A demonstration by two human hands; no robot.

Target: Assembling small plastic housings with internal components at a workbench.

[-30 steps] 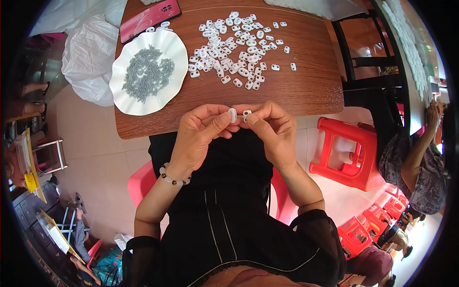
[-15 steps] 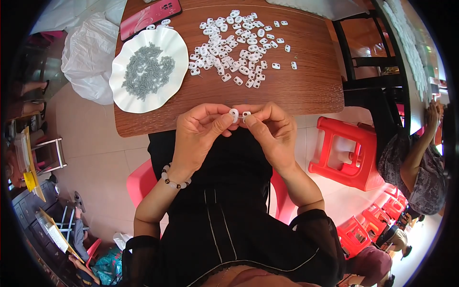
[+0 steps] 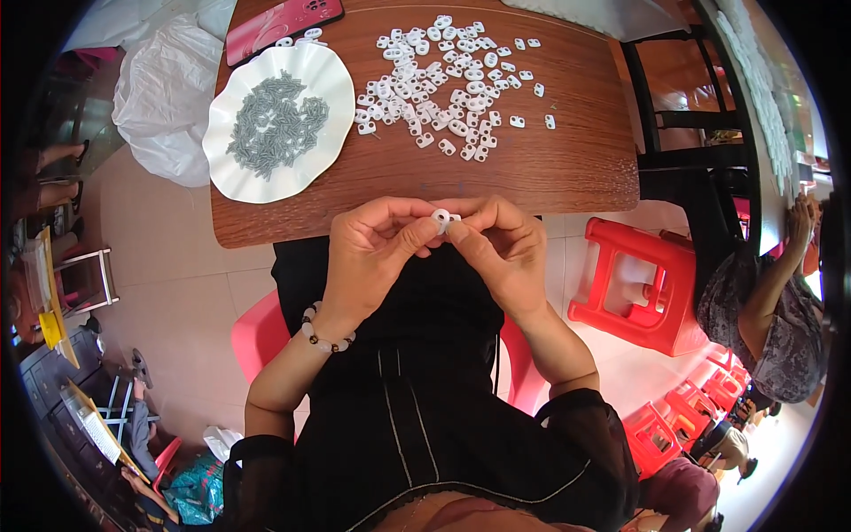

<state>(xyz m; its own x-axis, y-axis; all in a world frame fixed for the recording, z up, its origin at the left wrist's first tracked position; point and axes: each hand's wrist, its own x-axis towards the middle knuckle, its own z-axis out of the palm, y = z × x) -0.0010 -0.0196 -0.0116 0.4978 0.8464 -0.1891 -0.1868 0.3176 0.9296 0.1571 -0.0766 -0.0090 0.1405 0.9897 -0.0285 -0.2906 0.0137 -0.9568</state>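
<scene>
Just off the table's near edge, both my hands meet at the fingertips. My left hand (image 3: 365, 253) pinches a white oval cord-lock shell (image 3: 441, 215) between thumb and forefinger. A smaller white cord-lock plunger (image 3: 456, 218) is pinched in my right hand (image 3: 507, 253), pressed up against the shell. My fingertips partly cover both pieces, and whether a spring sits inside cannot be seen. Beyond my hands, many white two-holed cord-lock pieces (image 3: 456, 127) lie scattered on the wooden table (image 3: 567, 168). To their left, a scalloped white plate (image 3: 217, 137) holds a heap of small grey springs (image 3: 275, 129).
A pink phone (image 3: 279, 31) lies at the far left of the table, with a few white pieces beside it. A white plastic bag (image 3: 164, 106) hangs left of the table. Right of me stands a red stool (image 3: 634, 288). Another person's arm (image 3: 776, 275) shows at far right.
The gap between the shell and the plunger, bridged by a thin grey bit, has closed as my hands came together. The view has shifted slightly.
</scene>
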